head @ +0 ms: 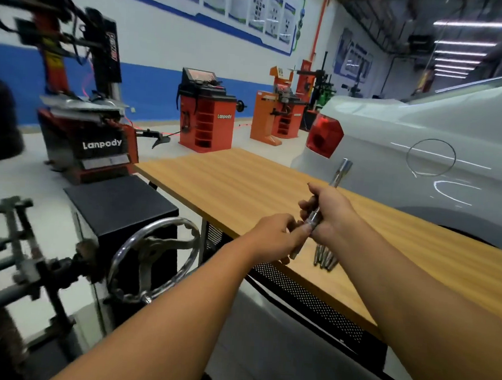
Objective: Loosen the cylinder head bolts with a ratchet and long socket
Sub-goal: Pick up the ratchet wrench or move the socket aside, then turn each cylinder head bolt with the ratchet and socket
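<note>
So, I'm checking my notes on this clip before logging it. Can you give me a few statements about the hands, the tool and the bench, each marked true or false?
1. Both hands hold the socket tool over the wooden bench. True: the right hand and left hand both have their grip on the long socket assembly.
2. A few loose metal bolts lie on the bench below the hands. True.
3. The car beside the bench is red. False: its body is white; only the tail light is red.
4. The bench top is bare metal. False: it is wood-grain.
5. The tool is fitted on an engine bolt. False: it is held in the air.
</note>
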Demonstrator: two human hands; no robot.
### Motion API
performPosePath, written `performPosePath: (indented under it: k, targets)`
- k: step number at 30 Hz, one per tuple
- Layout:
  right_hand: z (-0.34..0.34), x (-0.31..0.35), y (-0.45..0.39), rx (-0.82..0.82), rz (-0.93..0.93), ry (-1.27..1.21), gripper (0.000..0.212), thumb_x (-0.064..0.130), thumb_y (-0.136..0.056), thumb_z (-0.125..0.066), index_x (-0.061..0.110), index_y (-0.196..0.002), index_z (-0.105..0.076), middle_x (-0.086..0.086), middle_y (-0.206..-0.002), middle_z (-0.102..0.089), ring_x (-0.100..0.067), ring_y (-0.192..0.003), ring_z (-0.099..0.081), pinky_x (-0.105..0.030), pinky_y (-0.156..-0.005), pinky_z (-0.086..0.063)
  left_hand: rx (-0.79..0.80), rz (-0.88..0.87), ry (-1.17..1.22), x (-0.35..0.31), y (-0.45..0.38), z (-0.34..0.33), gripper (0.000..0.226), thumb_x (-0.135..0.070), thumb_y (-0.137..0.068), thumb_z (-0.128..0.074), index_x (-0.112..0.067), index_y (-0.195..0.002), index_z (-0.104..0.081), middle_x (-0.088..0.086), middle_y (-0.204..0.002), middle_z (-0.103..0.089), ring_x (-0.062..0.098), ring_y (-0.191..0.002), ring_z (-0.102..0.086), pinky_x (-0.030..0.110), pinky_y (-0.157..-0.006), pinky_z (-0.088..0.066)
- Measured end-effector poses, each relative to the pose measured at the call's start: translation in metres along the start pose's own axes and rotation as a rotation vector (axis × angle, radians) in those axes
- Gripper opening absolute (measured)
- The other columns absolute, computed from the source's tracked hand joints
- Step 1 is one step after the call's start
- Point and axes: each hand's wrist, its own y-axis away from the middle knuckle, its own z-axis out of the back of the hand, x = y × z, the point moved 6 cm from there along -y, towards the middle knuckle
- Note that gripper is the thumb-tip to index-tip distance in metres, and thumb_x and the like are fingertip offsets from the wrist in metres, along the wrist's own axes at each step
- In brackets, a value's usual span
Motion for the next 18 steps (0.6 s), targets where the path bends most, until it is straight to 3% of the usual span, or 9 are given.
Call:
performPosePath:
  k: [2,4,7,10,12,14,18]
  targets:
    - [-0.058,0.009,0.026,0.102,0.032,-0.006,0.033,0.031,-0.104,-0.059,0.014,-0.077,-0.052,-0.006,-0.069,-0.06,-0.021,-0.066,-0.056,-0.039,-0.072,-0.051,-0.077,-0.014,-0.024,-0.006,0.022,0.051,0.037,-0.055,-0.106,-0.049,-0.021,-0.106,-0.061,0.006,-0.085,-0.073,0.017,-0.066,-0.072,0.036,-0.063,-0.06]
    - [-0.12,0.014,0.057,0.205,0.075,-0.027,0.033,0.032,-0.104,-0.061,0.013,-0.078,-0.053,-0.001,-0.06,-0.059,-0.02,-0.073,-0.064,-0.041,-0.082,-0.055,-0.193,-0.028,-0.105,-0.008,0.052,0.107,0.038,-0.057,-0.108,-0.042,-0.024,-0.095,-0.059,0.002,-0.082,-0.068,0.02,-0.073,-0.068,0.037,-0.067,-0.056]
    - [-0.216,0.011,0.116,0.424,0.067,-0.046,0.033,0.035,-0.105,-0.06,0.013,-0.08,-0.053,-0.002,-0.057,-0.065,-0.02,-0.075,-0.063,-0.034,-0.078,-0.049,-0.429,-0.047,-0.206,-0.007,0.116,0.193,0.033,-0.046,-0.111,-0.041,-0.025,-0.092,-0.059,-0.001,-0.086,-0.064,0.028,-0.085,-0.063,0.044,-0.076,-0.054]
    - [-0.3,0.001,0.174,0.627,0.071,-0.01,0.027,0.04,-0.103,-0.06,0.013,-0.101,-0.061,-0.006,-0.074,-0.074,-0.021,-0.072,-0.064,-0.033,-0.072,-0.05,-0.602,-0.047,-0.274,-0.007,0.185,0.257,0.02,-0.026,-0.107,-0.051,-0.022,-0.126,-0.057,0.008,-0.097,-0.069,0.028,-0.081,-0.068,0.034,-0.062,-0.051]
    - [-0.363,-0.022,0.233,0.812,0.095,0.085,0.036,0.045,-0.101,-0.062,0.01,-0.108,-0.067,-0.005,-0.079,-0.077,-0.023,-0.079,-0.068,-0.037,-0.078,-0.054,-0.687,-0.009,-0.277,-0.001,0.255,0.305,0.049,-0.015,-0.104,-0.052,-0.029,-0.149,-0.039,0.017,-0.106,-0.07,0.034,-0.081,-0.071,0.038,-0.061,-0.058]
    - [-0.412,-0.048,0.292,0.984,0.135,0.178,0.037,0.046,-0.098,-0.066,0.011,-0.109,-0.071,-0.003,-0.088,-0.08,-0.023,-0.091,-0.072,-0.042,-0.084,-0.055,-0.765,-0.002,-0.258,0.0,0.329,0.345,0.062,-0.017,-0.105,-0.053,-0.032,-0.159,-0.026,0.015,-0.116,-0.069,0.032,-0.089,-0.072,0.045,-0.072,-0.063]
    - [-0.478,-0.098,0.383,1.259,0.288,0.282,0.029,0.048,-0.094,-0.068,0.02,-0.101,-0.069,-0.005,-0.094,-0.075,-0.022,-0.084,-0.07,-0.038,-0.073,-0.055,-0.968,0.093,-0.219,0.019,0.466,0.394,0.032,-0.015,-0.106,-0.057,-0.02,-0.136,-0.047,0.01,-0.113,-0.069,0.031,-0.104,-0.071,0.058,-0.092,-0.059]
